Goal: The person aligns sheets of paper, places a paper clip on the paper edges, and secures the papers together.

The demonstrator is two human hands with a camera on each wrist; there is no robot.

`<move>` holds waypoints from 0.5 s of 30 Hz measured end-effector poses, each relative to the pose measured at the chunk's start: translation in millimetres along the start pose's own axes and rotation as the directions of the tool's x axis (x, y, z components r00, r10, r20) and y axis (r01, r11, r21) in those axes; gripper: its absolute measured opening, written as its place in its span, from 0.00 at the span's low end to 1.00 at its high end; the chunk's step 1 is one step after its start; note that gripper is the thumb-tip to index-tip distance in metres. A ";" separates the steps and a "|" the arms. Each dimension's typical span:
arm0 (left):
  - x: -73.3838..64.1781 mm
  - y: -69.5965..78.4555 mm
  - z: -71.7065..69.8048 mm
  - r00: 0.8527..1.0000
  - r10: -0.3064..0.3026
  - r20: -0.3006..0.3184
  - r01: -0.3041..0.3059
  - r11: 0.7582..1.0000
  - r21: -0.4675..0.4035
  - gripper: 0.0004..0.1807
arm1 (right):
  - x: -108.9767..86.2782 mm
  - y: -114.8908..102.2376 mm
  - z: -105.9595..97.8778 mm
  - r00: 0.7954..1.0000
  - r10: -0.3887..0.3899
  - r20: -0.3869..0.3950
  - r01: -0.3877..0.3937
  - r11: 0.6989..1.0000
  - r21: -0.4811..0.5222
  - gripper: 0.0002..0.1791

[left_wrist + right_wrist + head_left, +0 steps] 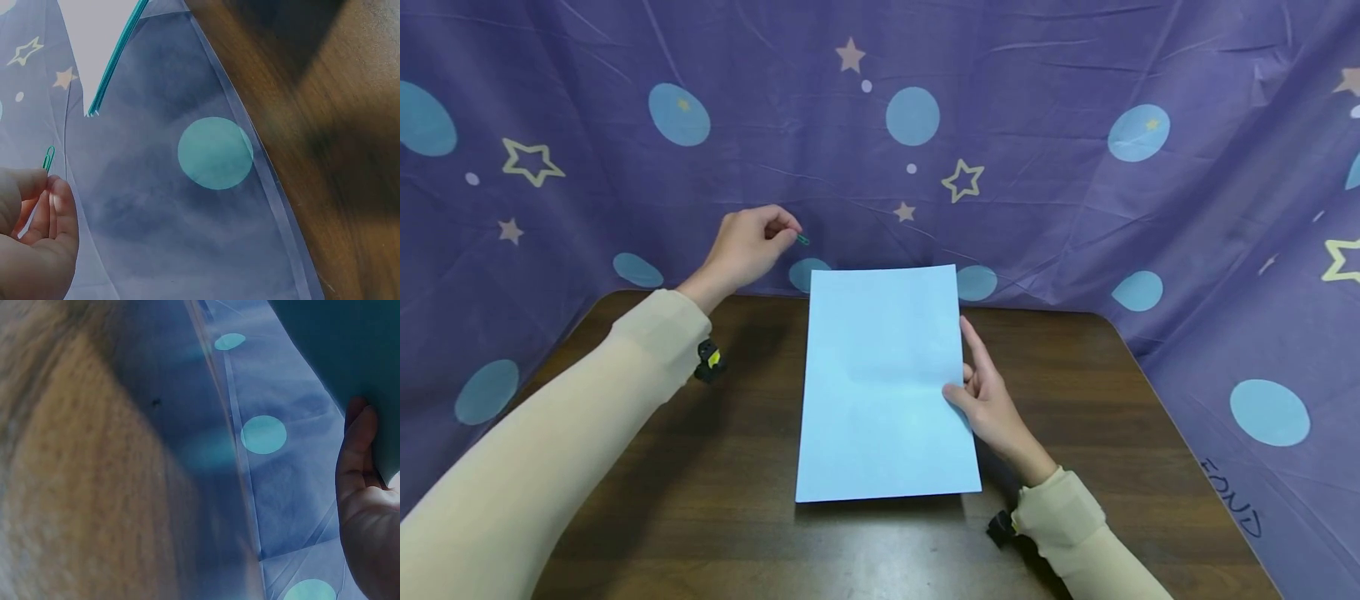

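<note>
Between thumb and fingertips, my left hand (748,246) pinches a small green paper clip (802,239), up and to the left of the paper. In the left wrist view the rounded end of the paper clip (49,157) sticks up from the fingertips. A stack of light blue paper (887,383) is held over the table, and its layered edge shows in the left wrist view. My right hand (992,404) grips the stack at its right edge, thumb on the face towards me, other fingers at the edge and behind. In the right wrist view the paper (350,344) looks dark teal.
A brown wooden table (722,500) with rounded far corners lies under the paper. Behind and around it hangs a purple cloth (1037,217) with blue dots and stars. Dark wrist devices (709,361) sit at both sleeves.
</note>
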State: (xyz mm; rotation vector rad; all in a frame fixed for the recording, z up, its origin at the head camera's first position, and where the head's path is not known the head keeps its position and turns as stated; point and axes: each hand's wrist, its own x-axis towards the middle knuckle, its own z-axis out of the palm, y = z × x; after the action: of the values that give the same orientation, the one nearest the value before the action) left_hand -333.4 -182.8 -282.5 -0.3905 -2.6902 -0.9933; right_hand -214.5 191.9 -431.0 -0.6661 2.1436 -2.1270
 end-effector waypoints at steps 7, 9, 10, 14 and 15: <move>3.2 4.3 -0.6 0.997 0.076 0.013 -0.077 0.996 0.034 0.12 | -0.2 -0.3 0.5 1.000 0.001 -0.002 -0.001 1.000 0.002 0.54; 4.1 7.0 -0.9 0.995 0.093 0.021 -0.094 0.995 0.042 0.12 | -0.4 -0.8 0.7 1.000 0.002 -0.005 -0.002 1.000 -0.007 0.55; 4.7 8.6 -1.0 0.995 0.097 0.026 -0.098 0.994 0.044 0.12 | -0.5 -1.3 0.9 1.000 0.003 -0.008 -0.003 1.000 -0.012 0.55; 7.4 15.7 -1.6 0.993 0.107 0.049 -0.110 0.992 0.058 0.12 | -0.8 -2.1 1.7 1.000 0.006 -0.016 -0.007 1.000 -0.025 0.55; 8.0 17.6 -2.0 0.992 0.108 0.059 -0.111 0.992 0.062 0.12 | -0.8 -2.0 1.8 1.000 0.004 -0.015 -0.005 1.000 -0.028 0.55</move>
State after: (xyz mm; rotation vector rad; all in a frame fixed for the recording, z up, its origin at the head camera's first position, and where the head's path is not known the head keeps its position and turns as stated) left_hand -334.8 -169.9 -268.0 -0.5543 -2.7095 -0.8733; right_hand -212.7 190.6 -429.4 -0.6494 2.1839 -2.1099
